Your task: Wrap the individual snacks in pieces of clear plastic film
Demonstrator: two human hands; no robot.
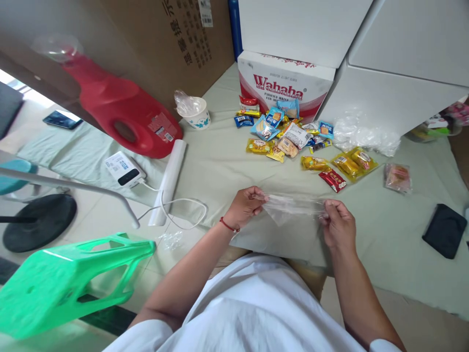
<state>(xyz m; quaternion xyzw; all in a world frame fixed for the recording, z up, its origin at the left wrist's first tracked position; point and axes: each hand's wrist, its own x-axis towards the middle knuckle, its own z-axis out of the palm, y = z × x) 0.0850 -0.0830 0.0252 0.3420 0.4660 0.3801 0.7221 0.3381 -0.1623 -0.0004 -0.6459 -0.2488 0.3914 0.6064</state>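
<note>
A clear plastic bag is stretched flat between my two hands, just above the near edge of the cloth-covered table. My left hand pinches its left end, with a red bracelet at the wrist. At the other end, my right hand grips the bag between thumb and fingers. Beyond the bag lies a pile of wrapped snacks in blue, yellow and red packets. Closer in are yellow snack packets, a red packet and a clear-wrapped pinkish snack.
Crumpled clear plastic bags lie behind the snacks, by a Wahaba carton. Leftward are a paper cup, a red jug, a white roll and a power bank with cable. A black pouch sits right; a green stool left.
</note>
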